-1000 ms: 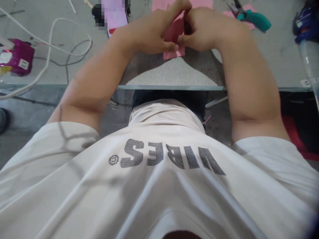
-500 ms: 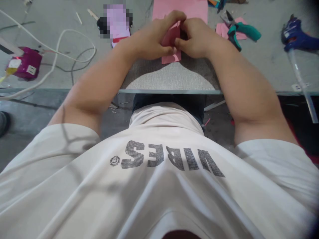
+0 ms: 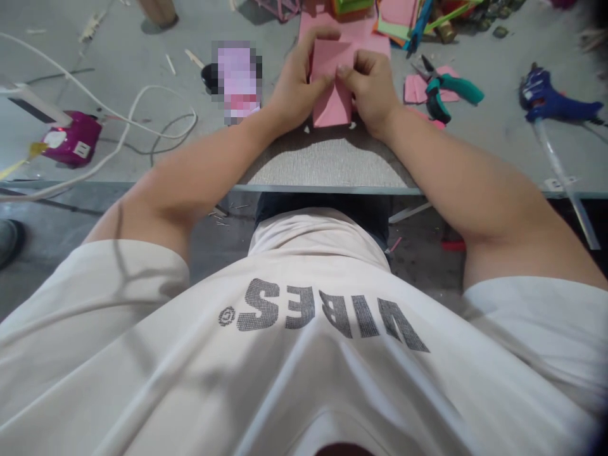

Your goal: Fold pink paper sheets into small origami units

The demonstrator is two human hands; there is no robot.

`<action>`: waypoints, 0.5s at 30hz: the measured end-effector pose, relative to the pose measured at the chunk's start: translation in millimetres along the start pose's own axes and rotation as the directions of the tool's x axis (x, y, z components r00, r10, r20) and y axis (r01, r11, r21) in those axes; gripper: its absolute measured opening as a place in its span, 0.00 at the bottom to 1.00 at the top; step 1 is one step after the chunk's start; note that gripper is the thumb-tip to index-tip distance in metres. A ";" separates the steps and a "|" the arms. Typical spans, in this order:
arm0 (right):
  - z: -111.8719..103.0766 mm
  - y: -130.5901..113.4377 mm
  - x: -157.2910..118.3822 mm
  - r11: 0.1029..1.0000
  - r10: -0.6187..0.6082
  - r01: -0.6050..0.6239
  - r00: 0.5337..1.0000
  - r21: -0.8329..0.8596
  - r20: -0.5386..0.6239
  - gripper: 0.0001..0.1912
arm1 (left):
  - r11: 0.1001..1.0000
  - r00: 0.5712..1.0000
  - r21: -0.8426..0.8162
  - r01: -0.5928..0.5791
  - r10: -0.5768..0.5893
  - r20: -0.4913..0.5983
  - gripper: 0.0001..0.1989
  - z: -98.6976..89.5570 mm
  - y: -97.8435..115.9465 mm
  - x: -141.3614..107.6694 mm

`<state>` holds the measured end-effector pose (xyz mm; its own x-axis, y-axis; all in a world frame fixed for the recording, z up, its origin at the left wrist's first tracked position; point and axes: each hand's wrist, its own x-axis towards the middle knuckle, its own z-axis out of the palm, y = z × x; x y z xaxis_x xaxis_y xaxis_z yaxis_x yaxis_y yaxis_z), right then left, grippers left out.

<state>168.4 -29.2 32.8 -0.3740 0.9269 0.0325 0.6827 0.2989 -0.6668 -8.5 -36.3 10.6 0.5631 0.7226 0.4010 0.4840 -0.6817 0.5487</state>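
A folded piece of pink paper (image 3: 332,104) is held between my hands above the table's front edge. My left hand (image 3: 301,82) grips its left side, with the thumb on the front face and the fingers curled round the top. On the right side my right hand (image 3: 373,85) pinches the same paper, thumb pressed on its face. Behind them a larger pink sheet (image 3: 375,38) lies flat on the table. Green-handled pliers (image 3: 439,92) rest on small pink paper pieces (image 3: 415,90) right of my right hand.
A blue glue gun (image 3: 551,98) lies at the right on the grey table (image 3: 294,164). Left are a phone (image 3: 236,76), a purple power socket (image 3: 71,139) and white cables (image 3: 126,130). Coloured papers (image 3: 399,19) and sticks are at the back.
The view has shifted, so more of the table's back shows. My fingers have moved on the folded paper, and its broad face now shows more fully between my hands.
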 end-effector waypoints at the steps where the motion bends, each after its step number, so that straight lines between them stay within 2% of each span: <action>1: -1.2 0.9 -0.3 1.000 0.007 -0.007 1.000 0.003 -0.002 0.35 | 0.999 0.999 -0.033 0.007 -0.008 -0.047 0.45 4.1 3.5 -9.6; 3: -5.3 6.3 3.9 0.999 0.029 -0.029 0.999 0.032 -0.018 0.33 | 0.995 0.992 -0.102 0.015 -0.027 -0.122 0.42 10.4 -0.4 -23.7; 5: -8.9 13.6 12.4 0.990 0.066 -0.056 0.995 0.133 -0.068 0.28 | 0.984 0.980 -0.175 0.034 -0.067 -0.185 0.36 13.3 -21.4 -22.0; 7: -8.9 18.8 22.1 0.947 0.117 -0.070 0.984 0.314 -0.132 0.25 | 0.968 0.967 -0.242 0.059 -0.115 -0.226 0.29 14.6 -55.5 -2.1; 8: -7.4 20.2 26.8 0.908 0.152 -0.077 0.977 0.411 -0.152 0.28 | 0.962 0.961 -0.268 0.062 -0.129 -0.243 0.28 15.7 -74.4 12.1; 11: 1.0 22.2 39.4 0.888 0.161 -0.043 0.961 0.458 -0.223 0.34 | 0.943 0.948 -0.325 0.069 -0.163 -0.274 0.30 22.7 -122.1 51.5; 13: 6.5 26.2 47.2 0.892 0.141 0.008 0.945 0.452 -0.295 0.38 | 0.935 0.946 -0.354 0.012 -0.125 -0.299 0.29 28.7 -139.5 63.0; 15: 10.4 34.5 54.1 0.900 0.097 0.067 0.932 0.430 -0.350 0.39 | 0.928 0.940 -0.373 -0.025 -0.105 -0.325 0.32 33.2 -146.6 62.2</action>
<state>165.2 28.9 3.9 -0.0624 0.9721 0.2259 0.3198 0.2339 -0.9182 -22.3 104.7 -69.2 0.2607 0.7883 0.5573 0.1856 -0.6075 0.7724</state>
